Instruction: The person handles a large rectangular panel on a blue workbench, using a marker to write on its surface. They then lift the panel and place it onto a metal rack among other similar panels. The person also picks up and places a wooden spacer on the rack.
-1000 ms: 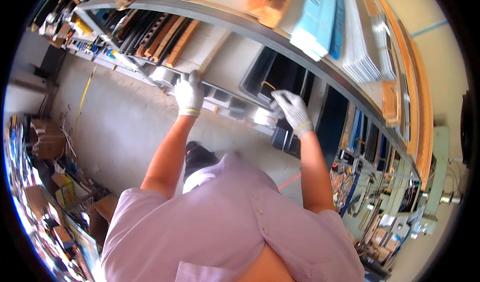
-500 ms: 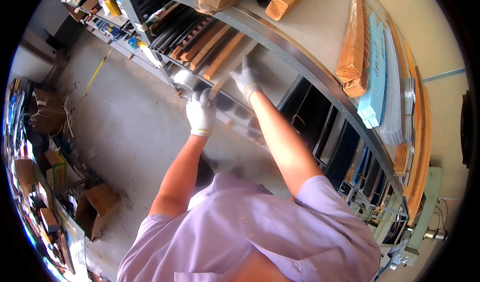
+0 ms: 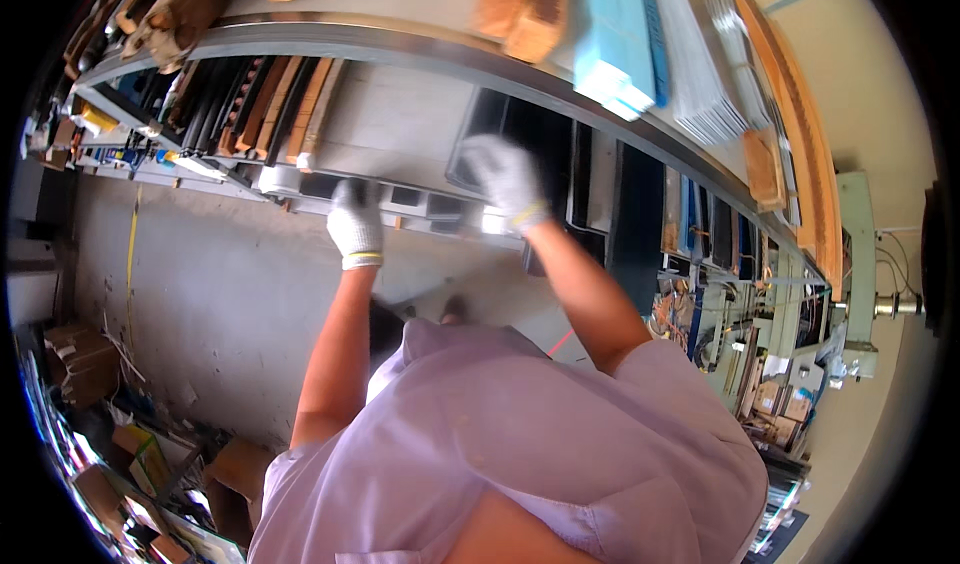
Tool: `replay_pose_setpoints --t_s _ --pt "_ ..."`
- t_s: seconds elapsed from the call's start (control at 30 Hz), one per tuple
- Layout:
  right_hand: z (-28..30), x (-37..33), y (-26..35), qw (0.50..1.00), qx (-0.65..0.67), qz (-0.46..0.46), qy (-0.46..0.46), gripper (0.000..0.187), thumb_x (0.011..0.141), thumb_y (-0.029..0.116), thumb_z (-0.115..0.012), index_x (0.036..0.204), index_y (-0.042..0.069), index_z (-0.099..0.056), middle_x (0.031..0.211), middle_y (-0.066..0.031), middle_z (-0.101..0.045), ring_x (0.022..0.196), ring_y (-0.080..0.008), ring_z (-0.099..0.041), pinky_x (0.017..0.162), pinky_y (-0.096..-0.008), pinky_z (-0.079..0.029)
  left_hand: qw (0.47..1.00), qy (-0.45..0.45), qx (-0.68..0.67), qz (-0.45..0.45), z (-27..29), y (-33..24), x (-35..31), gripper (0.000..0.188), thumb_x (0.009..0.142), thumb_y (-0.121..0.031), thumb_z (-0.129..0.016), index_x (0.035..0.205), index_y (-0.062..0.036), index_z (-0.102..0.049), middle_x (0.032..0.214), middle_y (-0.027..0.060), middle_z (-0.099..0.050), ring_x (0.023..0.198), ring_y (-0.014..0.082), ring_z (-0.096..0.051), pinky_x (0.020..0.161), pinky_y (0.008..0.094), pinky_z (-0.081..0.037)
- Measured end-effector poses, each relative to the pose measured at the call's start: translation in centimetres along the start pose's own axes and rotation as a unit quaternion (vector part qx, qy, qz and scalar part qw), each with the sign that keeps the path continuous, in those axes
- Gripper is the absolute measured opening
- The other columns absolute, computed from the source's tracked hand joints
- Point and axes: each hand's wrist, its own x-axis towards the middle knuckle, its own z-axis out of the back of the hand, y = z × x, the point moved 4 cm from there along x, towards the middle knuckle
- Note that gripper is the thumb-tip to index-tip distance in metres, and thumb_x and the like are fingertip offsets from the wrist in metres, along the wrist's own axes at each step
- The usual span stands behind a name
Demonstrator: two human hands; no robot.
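My left hand (image 3: pixel 355 226), in a white knit glove with a yellow cuff line, is at the front edge of the lower shelf (image 3: pixel 400 114). Its fingertips are in shadow, so whether they grip anything is unclear. My right hand (image 3: pixel 508 179), gloved alike, hovers farther right over the front of that shelf, smeared by motion. Beside it lie flat black panels (image 3: pixel 540 139). Left of the bare grey shelf stretch, wooden bars (image 3: pixel 315 104) and dark lengths lie side by side. A white round roll (image 3: pixel 280 178) sits at the shelf's front, left of my left hand.
Overhead, a metal-edged upper shelf (image 3: pixel 400 44) bears wooden blocks (image 3: pixel 535 24), a light-blue wrapped bundle (image 3: pixel 615 54) and stacked grey profiles (image 3: pixel 695 74). Cardboard boxes (image 3: pixel 85 364) stand at the left on the grey floor (image 3: pixel 200 284). A green machine (image 3: pixel 853 264) is at the right.
My view has swung to the right along the shelf. My right hand has moved from the bare shelf stretch beside the wooden bars to the black panels. My left hand stays near the shelf edge.
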Motion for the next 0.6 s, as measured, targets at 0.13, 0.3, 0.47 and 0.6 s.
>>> replay_pose_setpoints --t_s 0.13,0.3,0.47,0.6 --pt "13.3 -1.6 -14.1 0.95 -0.098 -0.093 -0.281 0.017 0.089 0.016 -0.062 0.101 0.005 -0.068 0.099 -0.0114 -0.069 0.092 -0.021 -0.066 0.084 -0.0307 -0.049 0.982 0.174 -0.067 0.004 -5.6 -6.0 -1.1 0.04 0.088 -0.04 -0.059 0.106 -0.0044 -0.066 0.104 0.0189 -0.066 0.095 0.0349 -0.063 0.083 0.0409 -0.05" --pt "16.7 1.2 -23.9 0.942 -0.208 -0.213 -0.153 0.04 0.082 0.03 -0.068 0.113 0.006 -0.065 0.114 -0.0163 -0.065 0.103 -0.0291 -0.063 0.089 -0.0352 -0.047 0.95 0.29 0.118 0.016 -9.8 -10.3 0.5 0.055 0.08 -0.05 -0.064 0.108 -0.0027 -0.063 0.104 0.0217 -0.066 0.1 0.0374 -0.062 0.085 0.0441 -0.049" --pt "15.4 3.4 -26.8 0.931 -0.279 -0.148 -0.184 0.046 0.081 0.04 -0.067 0.111 0.005 -0.065 0.112 -0.0197 -0.064 0.107 -0.0338 -0.061 0.092 -0.0408 -0.046 0.934 0.329 0.142 -0.016 -12.1 -10.3 1.6 0.053 0.082 -0.047 -0.065 0.099 0.0035 -0.065 0.091 0.0265 -0.067 0.093 0.0397 -0.064 0.08 0.0437 -0.051" --pt "13.8 4.1 -20.4 0.916 -0.348 -0.067 -0.189 0.041 0.081 0.038 -0.068 0.102 0.003 -0.068 0.098 -0.0214 -0.067 0.091 -0.0346 -0.064 0.084 -0.0403 -0.05 0.945 0.303 0.121 -0.004 -10.4 -10.1 1.2 0.053 0.082 -0.046 -0.065 0.098 0.0045 -0.064 0.09 0.0283 -0.066 0.091 0.0407 -0.064 0.08 0.0444 -0.05"
